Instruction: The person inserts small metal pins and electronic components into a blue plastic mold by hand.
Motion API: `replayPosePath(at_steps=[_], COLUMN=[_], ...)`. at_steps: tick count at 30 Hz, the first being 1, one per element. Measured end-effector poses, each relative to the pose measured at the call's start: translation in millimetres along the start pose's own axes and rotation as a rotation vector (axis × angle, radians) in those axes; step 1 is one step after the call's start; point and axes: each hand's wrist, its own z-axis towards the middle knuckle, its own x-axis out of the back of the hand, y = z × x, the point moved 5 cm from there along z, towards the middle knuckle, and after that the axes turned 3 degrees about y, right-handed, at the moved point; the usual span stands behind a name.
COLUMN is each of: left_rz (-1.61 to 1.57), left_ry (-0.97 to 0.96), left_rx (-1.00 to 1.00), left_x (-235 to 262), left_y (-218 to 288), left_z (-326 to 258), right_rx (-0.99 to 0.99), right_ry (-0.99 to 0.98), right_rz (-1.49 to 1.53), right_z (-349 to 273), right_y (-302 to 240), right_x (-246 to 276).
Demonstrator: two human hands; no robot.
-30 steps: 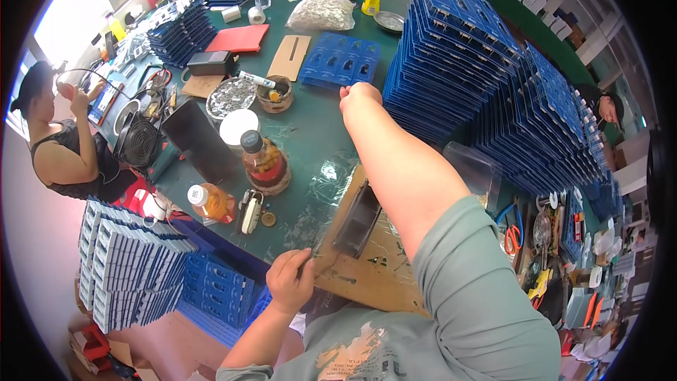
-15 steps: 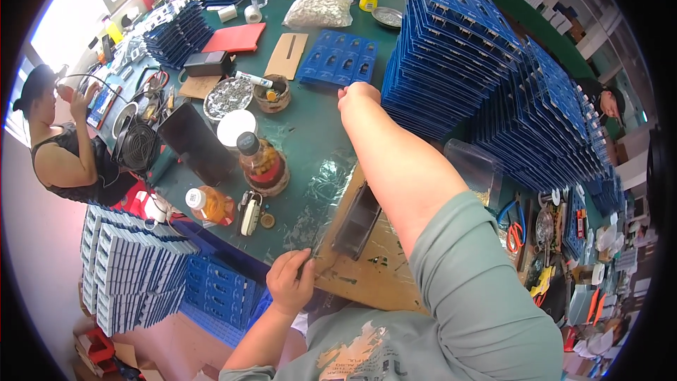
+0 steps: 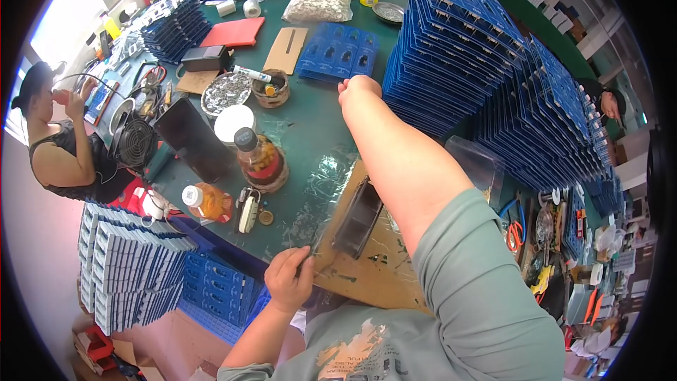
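My right hand point(image 3: 360, 89) reaches far across the table, its fingers closed at the near edge of a blue circuit-board panel point(image 3: 337, 53) with rows of dark openings. The panel looks slightly smeared, and my fingertips are partly hidden behind the hand. My left hand point(image 3: 290, 279) rests by the front edge of a tan work board point(image 3: 374, 279), fingers curled and thumb against the forefinger. Something dark and small shows at its fingertips, too unclear to name. On the work board, between my arms, lies a dark rectangular tray point(image 3: 357, 221).
Tall stacks of blue panels point(image 3: 451, 49) stand right of my hand. Left are a bottle with a dark cap point(image 3: 259, 159), an orange drink bottle point(image 3: 208, 202), a tablet-like dark slab point(image 3: 194, 140) and a foil-lined bowl point(image 3: 227, 93). A co-worker point(image 3: 63, 134) sits at far left.
The blue panel has become blurred and its outline sits slightly higher. The whole view has shifted a little; both hands keep nearly the same places.
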Motion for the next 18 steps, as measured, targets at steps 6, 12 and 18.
replayPosePath(at_steps=[6,12,18], left_rz=[0.014,0.026,0.022], left_ry=[0.001,0.006,0.005], left_rx=[0.001,-0.02,-0.03], left_x=[1.3,0.7,0.4], left_y=[0.7,0.5,0.8], left_z=[0.3,0.7,1.4], right_rx=[0.028,0.034,0.033], right_ry=[0.043,0.042,0.064], right_rz=[0.109,0.079,0.017], right_z=[-9.4,-6.0,-5.7], right_y=[-2.7,-1.7,-1.9], right_x=[1.6,1.3,2.1])
